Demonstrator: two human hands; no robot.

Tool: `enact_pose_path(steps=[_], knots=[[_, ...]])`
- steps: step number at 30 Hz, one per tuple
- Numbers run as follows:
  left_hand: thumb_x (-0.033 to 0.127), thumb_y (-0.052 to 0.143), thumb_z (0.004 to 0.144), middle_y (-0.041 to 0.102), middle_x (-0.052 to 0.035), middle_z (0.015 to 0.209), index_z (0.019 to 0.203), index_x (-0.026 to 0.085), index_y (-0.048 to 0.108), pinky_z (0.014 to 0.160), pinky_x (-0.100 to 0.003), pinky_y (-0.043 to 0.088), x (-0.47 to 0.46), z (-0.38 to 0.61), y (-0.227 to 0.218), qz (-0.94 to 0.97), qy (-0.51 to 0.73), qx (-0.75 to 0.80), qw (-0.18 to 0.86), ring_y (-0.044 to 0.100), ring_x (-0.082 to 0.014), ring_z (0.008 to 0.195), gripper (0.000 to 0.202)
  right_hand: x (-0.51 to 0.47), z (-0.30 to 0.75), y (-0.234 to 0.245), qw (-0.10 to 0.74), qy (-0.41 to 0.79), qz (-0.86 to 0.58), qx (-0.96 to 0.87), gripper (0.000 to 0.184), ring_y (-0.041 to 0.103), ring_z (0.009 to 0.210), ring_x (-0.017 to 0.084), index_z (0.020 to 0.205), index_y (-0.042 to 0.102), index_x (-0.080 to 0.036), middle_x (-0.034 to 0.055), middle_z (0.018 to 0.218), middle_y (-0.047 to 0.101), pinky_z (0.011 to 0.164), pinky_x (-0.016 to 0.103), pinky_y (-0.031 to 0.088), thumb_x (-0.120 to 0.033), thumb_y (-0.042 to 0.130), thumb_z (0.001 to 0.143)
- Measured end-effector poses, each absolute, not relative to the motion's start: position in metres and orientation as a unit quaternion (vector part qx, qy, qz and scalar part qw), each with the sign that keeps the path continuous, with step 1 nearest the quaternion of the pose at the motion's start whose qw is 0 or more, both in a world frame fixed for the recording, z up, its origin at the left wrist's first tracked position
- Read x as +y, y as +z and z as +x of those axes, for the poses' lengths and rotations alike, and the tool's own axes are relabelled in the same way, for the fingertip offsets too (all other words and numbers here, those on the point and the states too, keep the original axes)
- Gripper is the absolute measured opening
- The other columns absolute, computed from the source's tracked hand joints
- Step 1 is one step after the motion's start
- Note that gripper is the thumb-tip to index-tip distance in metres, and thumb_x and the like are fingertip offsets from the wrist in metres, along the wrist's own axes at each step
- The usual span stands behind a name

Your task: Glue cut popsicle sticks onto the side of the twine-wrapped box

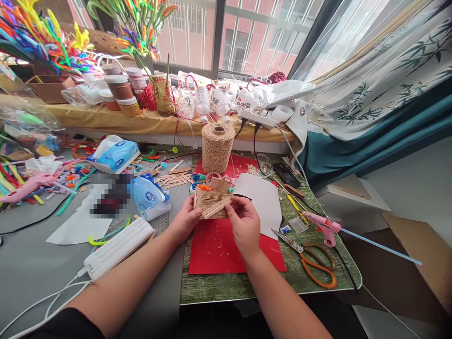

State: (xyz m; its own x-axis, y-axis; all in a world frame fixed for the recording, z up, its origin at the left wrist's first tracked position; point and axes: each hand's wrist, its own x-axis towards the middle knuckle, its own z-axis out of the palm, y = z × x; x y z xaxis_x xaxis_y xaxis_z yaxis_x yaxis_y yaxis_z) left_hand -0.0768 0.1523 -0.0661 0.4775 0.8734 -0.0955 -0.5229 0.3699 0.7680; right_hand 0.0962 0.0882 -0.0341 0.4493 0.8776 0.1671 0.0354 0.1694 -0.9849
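Note:
My left hand (185, 220) grips the left side of a small twine-wrapped craft piece (211, 201), held above a red sheet (219, 247). My right hand (243, 222) pinches its right side, fingers pressed on two wooden sticks (217, 207) lying slanted across its front. Both hands are closed on the piece. A wooden stick shape juts up behind it. A big spool of jute twine (218, 147) stands just beyond.
Orange-handled scissors (310, 256) and a pink glue gun (325, 228) lie to the right. White card (263, 200), loose wooden sticks (174, 179), tissue packs (150, 195), a white power bank (118, 246) and pipe cleaners (35, 183) surround the green table (247, 282). Jars and bottles crowd the windowsill.

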Motion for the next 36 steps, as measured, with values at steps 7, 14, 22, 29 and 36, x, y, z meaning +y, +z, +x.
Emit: enact_pose_path(steps=[7, 14, 22, 29, 36], knots=[[0.045, 0.095, 0.062, 0.046, -0.0165, 0.159, 0.145, 0.022, 0.042, 0.127, -0.056, 0.025, 0.153, -0.079, -0.073, 0.414, 0.431, 0.252, 0.761, 0.034, -0.0419, 0.152, 0.101, 0.089, 0.093, -0.04, 0.672, 0.343, -0.527, -0.39, 0.032, 0.065, 0.098, 0.023, 0.111, 0.065, -0.024, 0.0076, 0.106, 0.068, 0.091, 0.04, 0.056, -0.043, 0.075, 0.088], [0.037, 0.094, 0.063, 0.05, -0.0166, 0.154, 0.145, 0.022, 0.043, 0.124, -0.058, 0.03, 0.152, -0.081, -0.07, 0.433, 0.434, 0.288, 0.736, 0.043, -0.0429, 0.147, 0.097, 0.091, 0.096, -0.048, 0.687, 0.396, -0.513, -0.329, 0.034, 0.065, 0.091, 0.02, 0.103, 0.064, -0.024, 0.0041, 0.098, 0.069, 0.085, 0.037, 0.057, -0.041, 0.082, 0.08], [0.039, 0.092, 0.065, 0.052, -0.0153, 0.154, 0.143, 0.021, 0.05, 0.124, -0.055, 0.03, 0.155, -0.084, -0.067, 0.42, 0.436, 0.259, 0.752, 0.04, -0.0424, 0.149, 0.091, 0.084, 0.131, -0.042, 0.675, 0.489, -0.472, -0.287, 0.036, 0.063, 0.073, 0.015, 0.091, 0.057, -0.026, -0.0004, 0.095, 0.068, 0.071, 0.032, 0.054, -0.041, 0.084, 0.074], [0.048, 0.087, 0.07, 0.054, -0.0156, 0.153, 0.144, 0.022, 0.053, 0.121, -0.06, 0.033, 0.158, -0.088, -0.069, 0.435, 0.407, 0.24, 0.767, 0.041, -0.0459, 0.148, 0.085, 0.056, 0.177, -0.042, 0.491, 0.43, -0.623, -0.43, 0.033, 0.06, 0.07, 0.019, 0.093, 0.066, -0.022, 0.0027, 0.081, 0.066, 0.066, 0.034, 0.051, -0.047, 0.081, 0.079], [0.051, 0.087, 0.07, 0.052, -0.0159, 0.155, 0.147, 0.023, 0.054, 0.121, -0.061, 0.032, 0.149, -0.088, -0.064, 0.509, 0.334, 0.196, 0.769, 0.039, -0.0472, 0.149, 0.089, 0.032, 0.146, -0.049, 0.526, 0.413, -0.547, -0.503, 0.077, 0.061, 0.126, 0.031, 0.145, 0.054, -0.033, 0.012, 0.147, 0.056, 0.106, 0.051, 0.051, -0.041, 0.088, 0.076]])
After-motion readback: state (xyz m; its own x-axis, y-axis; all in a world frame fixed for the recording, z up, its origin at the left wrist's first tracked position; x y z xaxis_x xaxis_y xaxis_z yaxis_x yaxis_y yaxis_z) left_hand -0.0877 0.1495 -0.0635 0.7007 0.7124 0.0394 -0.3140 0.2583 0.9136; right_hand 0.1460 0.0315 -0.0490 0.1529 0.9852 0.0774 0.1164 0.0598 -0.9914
